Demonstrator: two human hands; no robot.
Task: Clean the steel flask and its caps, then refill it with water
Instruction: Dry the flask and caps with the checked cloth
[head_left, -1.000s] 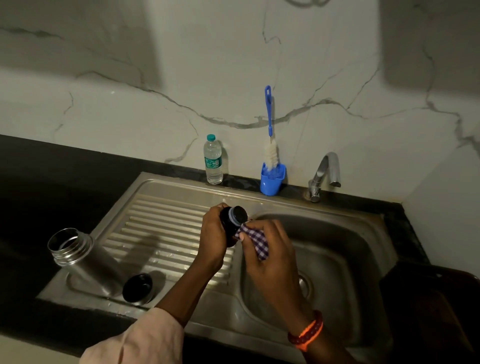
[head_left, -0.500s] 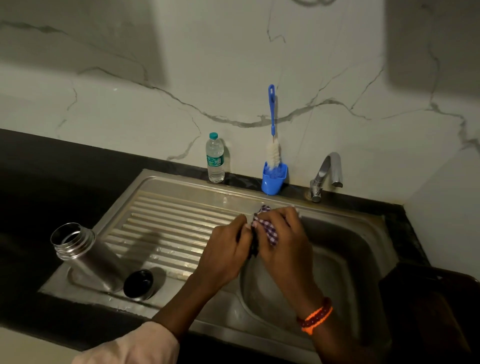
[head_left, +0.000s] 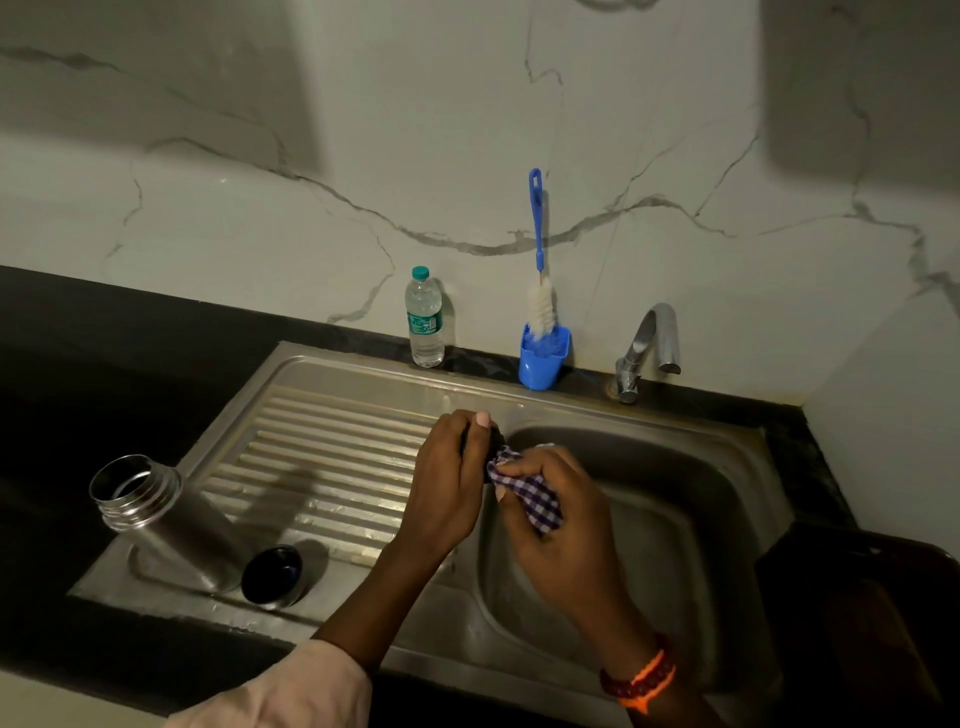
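Two hands work over the sink's edge. The left hand (head_left: 449, 480) curls its fingers round one small dark cap (head_left: 480, 444), mostly hidden in the grip. The right hand (head_left: 553, 512) pinches one checked cloth (head_left: 527, 491), blue and white, bunched against that cap. The right wrist wears two bands (head_left: 641, 680), orange and dark red.

One steel flask (head_left: 166, 519), cylindrical with a threaded neck, stands open on the ribbed drainboard (head_left: 332, 457) at the near left corner; whether anything is in it cannot be told. Just beside its base lies a second cap (head_left: 272, 574), round and black.

The steel sink (head_left: 691, 499) has one deep basin. Behind it stand one clear plastic bottle (head_left: 425, 318), teal-capped and holding water, one blue cup (head_left: 543, 358) holding one bottle brush (head_left: 539, 270) with white bristles, and one curved metal tap (head_left: 647, 348). The wall is veined marble.
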